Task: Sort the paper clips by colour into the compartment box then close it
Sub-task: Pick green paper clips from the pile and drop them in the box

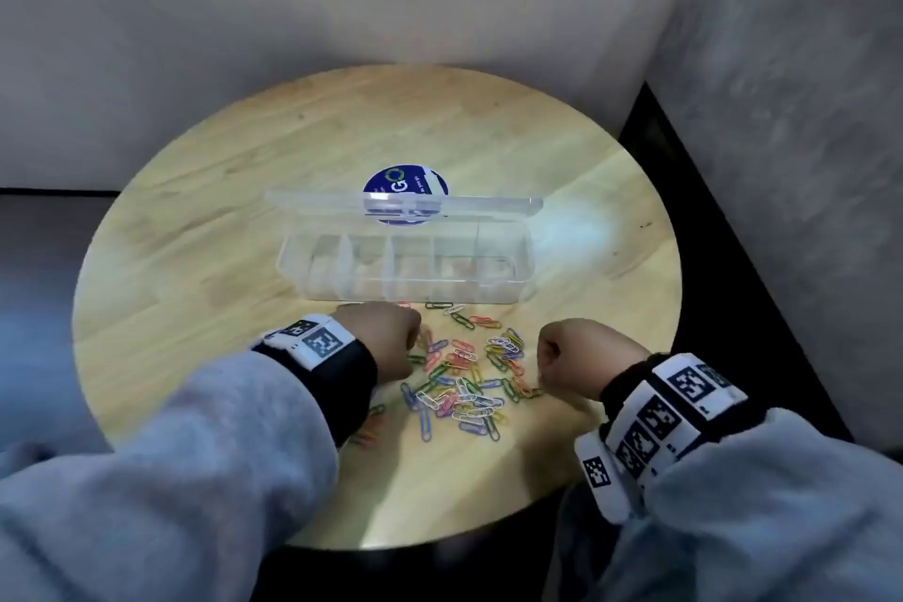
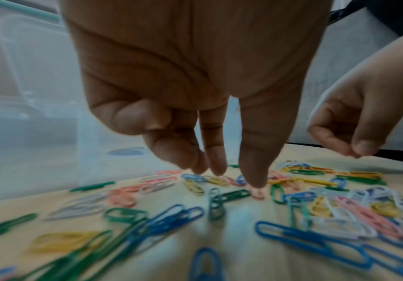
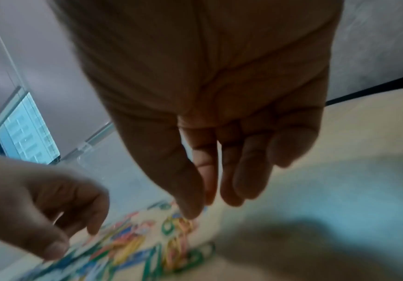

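Note:
A heap of coloured paper clips [image 1: 464,376] lies on the round wooden table [image 1: 220,210], just in front of the clear compartment box [image 1: 405,291]. The box's lid [image 1: 317,203] stands open behind it and the compartments look empty. My left hand [image 1: 410,342] hovers at the heap's left edge. In the left wrist view its fingers [image 2: 217,163] point down over the clips [image 2: 219,199] and hold nothing. My right hand [image 1: 547,357] hangs at the heap's right edge. In the right wrist view its fingers [image 3: 232,186] are relaxed and empty above the clips [image 3: 135,245].
A round blue sticker [image 1: 391,183] on the table shows behind and through the lid. Grey walls stand close behind and to the right. A dark floor strip [image 1: 733,235] runs past the table's right edge. Bare wood lies left and right of the box.

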